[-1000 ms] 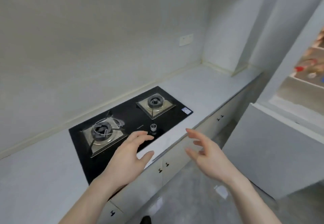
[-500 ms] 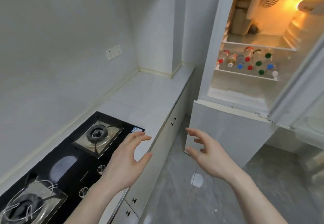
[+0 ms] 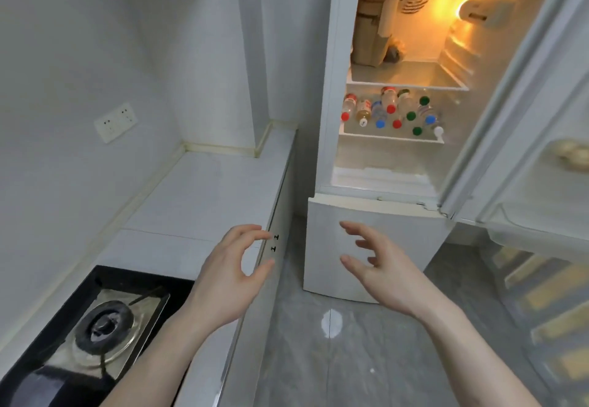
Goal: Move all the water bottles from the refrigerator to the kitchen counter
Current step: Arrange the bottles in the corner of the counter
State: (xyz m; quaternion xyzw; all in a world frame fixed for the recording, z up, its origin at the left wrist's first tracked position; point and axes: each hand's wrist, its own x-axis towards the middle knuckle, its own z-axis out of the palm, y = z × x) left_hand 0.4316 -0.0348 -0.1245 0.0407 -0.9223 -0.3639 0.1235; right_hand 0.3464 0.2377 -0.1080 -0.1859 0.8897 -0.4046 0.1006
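We're standing in front of the refrigerator (image 3: 376,241), upper door (image 3: 522,139) swung open to its right, interior light glowing inside. Water bottles (image 3: 390,110) are lying on their sides on the fridge's lower shelf (image 3: 389,137), caps facing us: red, blue, green, white ones, approx ten, packed touching each other; exact count hard to tell. On the shelf above the bottles a brown package (image 3: 366,43) is leaning at the fridge's back-left corner. The fridge's lower door is sitting closed.

We're holding both hands out in mid-air in front of the fridge, nothing in either. Left hand (image 3: 229,279) is hovering left of the fridge, over the kitchen counter (image 3: 204,196) edge, fingers loosely curved w/ thumb apart, gripping nothing. Right hand (image 3: 379,266) is hovering in front of the fridge's lower door, fingers spread and slightly bent, also released, not touching the door. Both hands are well below and apart from the bottles.

Counter is running along the wall left of the fridge, its far end just beside the fridge side. A black gas stove (image 3: 95,320) is set into the counter, further left of the fridge and nearer us, one burner showing. Wall socket (image 3: 115,122) is sitting on the wall above the counter, left of the fridge. Cabinet handles (image 3: 274,242) are showing under the counter edge, just by our left fingertips. Grey floor (image 3: 334,359) below the fridge, w/ a bright light spot on it.
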